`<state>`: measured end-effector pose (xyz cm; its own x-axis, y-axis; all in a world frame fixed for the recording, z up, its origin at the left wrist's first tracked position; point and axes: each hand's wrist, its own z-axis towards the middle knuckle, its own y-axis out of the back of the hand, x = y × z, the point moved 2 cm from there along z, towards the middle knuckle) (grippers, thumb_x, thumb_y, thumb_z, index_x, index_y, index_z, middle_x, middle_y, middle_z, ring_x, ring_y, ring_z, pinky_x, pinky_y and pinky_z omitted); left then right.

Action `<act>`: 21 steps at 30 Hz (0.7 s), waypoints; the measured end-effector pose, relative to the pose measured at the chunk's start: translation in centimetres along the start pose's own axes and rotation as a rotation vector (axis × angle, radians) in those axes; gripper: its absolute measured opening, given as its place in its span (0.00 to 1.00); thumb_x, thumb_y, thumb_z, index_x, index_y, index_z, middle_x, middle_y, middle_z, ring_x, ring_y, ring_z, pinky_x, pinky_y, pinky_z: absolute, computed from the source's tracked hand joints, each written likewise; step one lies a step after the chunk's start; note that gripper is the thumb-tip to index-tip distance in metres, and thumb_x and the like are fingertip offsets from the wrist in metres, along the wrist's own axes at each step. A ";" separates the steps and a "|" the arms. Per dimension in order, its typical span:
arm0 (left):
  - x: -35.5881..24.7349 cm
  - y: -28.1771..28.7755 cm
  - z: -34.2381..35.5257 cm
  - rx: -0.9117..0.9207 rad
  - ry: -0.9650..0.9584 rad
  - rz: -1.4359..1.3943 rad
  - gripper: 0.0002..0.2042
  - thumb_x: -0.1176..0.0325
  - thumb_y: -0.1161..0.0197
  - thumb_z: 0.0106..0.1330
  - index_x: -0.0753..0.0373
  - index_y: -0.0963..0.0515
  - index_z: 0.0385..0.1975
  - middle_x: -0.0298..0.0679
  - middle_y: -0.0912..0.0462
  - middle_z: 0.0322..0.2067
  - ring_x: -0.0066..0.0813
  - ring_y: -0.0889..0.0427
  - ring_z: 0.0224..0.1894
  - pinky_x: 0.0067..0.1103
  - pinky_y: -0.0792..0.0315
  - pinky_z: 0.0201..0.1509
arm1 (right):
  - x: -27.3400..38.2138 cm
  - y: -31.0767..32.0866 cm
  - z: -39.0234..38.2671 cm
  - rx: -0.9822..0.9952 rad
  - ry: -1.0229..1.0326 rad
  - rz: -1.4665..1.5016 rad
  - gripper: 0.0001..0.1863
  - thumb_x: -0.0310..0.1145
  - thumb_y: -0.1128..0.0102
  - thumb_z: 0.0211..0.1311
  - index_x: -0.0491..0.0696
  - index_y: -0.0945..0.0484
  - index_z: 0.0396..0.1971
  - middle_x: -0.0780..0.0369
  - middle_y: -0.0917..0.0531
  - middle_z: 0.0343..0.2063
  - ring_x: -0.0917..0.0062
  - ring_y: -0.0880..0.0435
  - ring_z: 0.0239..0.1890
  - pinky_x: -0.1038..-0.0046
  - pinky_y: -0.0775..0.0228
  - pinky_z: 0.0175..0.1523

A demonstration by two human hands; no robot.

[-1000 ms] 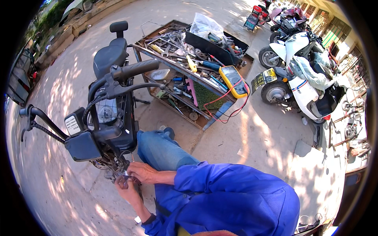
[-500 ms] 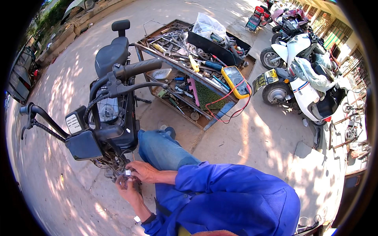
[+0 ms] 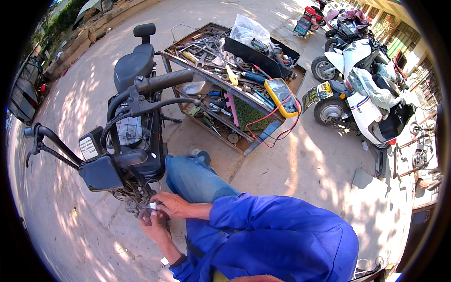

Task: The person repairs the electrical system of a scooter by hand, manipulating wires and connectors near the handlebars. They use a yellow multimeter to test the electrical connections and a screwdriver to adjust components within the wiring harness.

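Observation:
My right hand [image 3: 170, 205], fingers closed, pinches a small white piece [image 3: 153, 206], perhaps a connector, at the front of a black electric scooter [image 3: 131, 75]. My left hand [image 3: 151, 224] is just below it, fingers curled round something small and dark that I cannot make out clearly. Both hands are close together beside a tangle of exposed wires [image 3: 134, 193] under the handlebar and dark front panel [image 3: 101, 175]. My bent knee in blue jeans [image 3: 197, 178] is beside the scooter.
A rusty two-level tool cart [image 3: 251, 149] full of tools stands ahead, with a yellow multimeter [image 3: 282, 96] and red and black leads. Parked scooters [image 3: 352, 108] line the right, before a building [image 3: 404, 37]. A low wall [image 3: 66, 42] runs along the far left.
The white piece shows more clearly between my fingers than a second ago, with my hands slightly shifted. The view has moved very slightly; little else differs.

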<state>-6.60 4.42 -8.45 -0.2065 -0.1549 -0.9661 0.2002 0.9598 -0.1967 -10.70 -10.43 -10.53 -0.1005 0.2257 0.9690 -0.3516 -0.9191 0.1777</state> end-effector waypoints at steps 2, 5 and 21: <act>0.1 0.0 0.1 -0.010 0.035 -0.102 0.22 0.82 0.36 0.68 0.68 0.32 0.61 0.44 0.21 0.47 0.29 0.17 0.42 0.22 0.18 0.43 | 0.0 0.0 0.0 -0.007 0.002 0.001 0.17 0.29 0.36 0.68 0.45 0.23 0.55 0.53 0.17 0.42 0.59 0.16 0.46 0.62 0.23 0.53; 0.4 0.4 0.2 0.010 0.067 -0.159 0.24 0.83 0.36 0.67 0.68 0.33 0.63 0.45 0.22 0.47 0.31 0.17 0.42 0.23 0.17 0.44 | -0.1 0.0 0.0 -0.008 -0.018 0.006 0.17 0.28 0.36 0.68 0.45 0.23 0.55 0.53 0.18 0.42 0.59 0.16 0.47 0.62 0.23 0.53; 0.1 -0.1 -0.4 0.024 -0.092 -0.093 0.18 0.77 0.35 0.71 0.65 0.32 0.57 0.44 0.21 0.51 0.31 0.19 0.49 0.26 0.21 0.53 | 0.2 0.0 0.1 -0.005 -0.046 0.068 0.17 0.28 0.39 0.70 0.45 0.26 0.56 0.53 0.18 0.44 0.60 0.15 0.49 0.62 0.22 0.55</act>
<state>-6.99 4.39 -8.50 -0.1365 -0.2651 -0.9545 0.2070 0.9346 -0.2892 -10.66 -10.46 -10.35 -0.0815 0.1477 0.9857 -0.3503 -0.9301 0.1104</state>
